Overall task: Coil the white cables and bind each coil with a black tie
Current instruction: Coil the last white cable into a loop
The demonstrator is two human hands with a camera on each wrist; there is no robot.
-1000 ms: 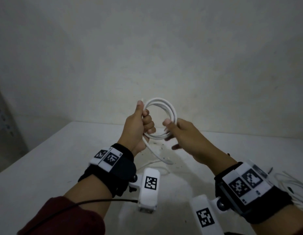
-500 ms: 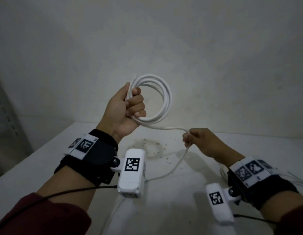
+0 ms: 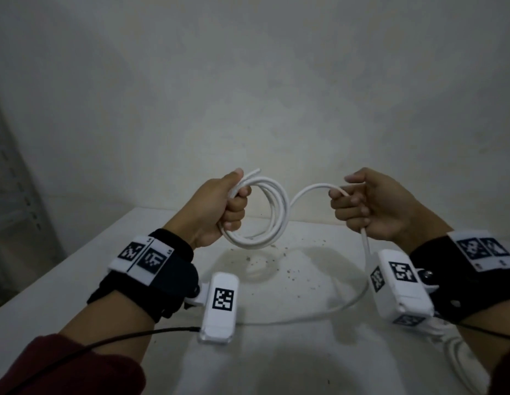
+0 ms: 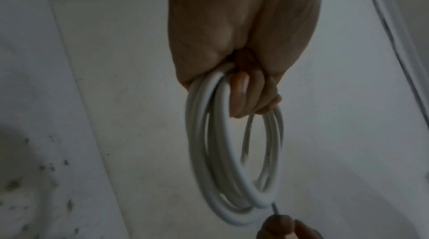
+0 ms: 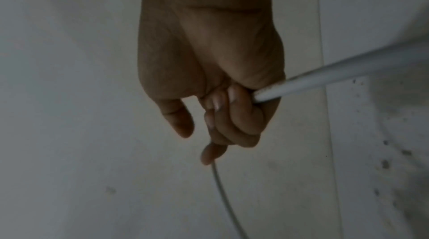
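My left hand grips a coil of white cable of several loops, held upright above the table; the cable's end pokes out past the thumb. In the left wrist view the coil hangs from the curled fingers. From the coil a strand arcs right into my right hand, which is fisted round it. Below that fist the cable drops to the table and trails left. The right wrist view shows the fingers wrapped round the cable. No black tie is in view.
The white table carries dark specks and a faint stain under the hands. More white cable lies at the table's right edge. A plain wall stands behind, and a grey shelf is at far left.
The left hand has come down with the coil. The right hand has slid along the cable, risen and moved right, so a new arc of cable now spans between the hands.
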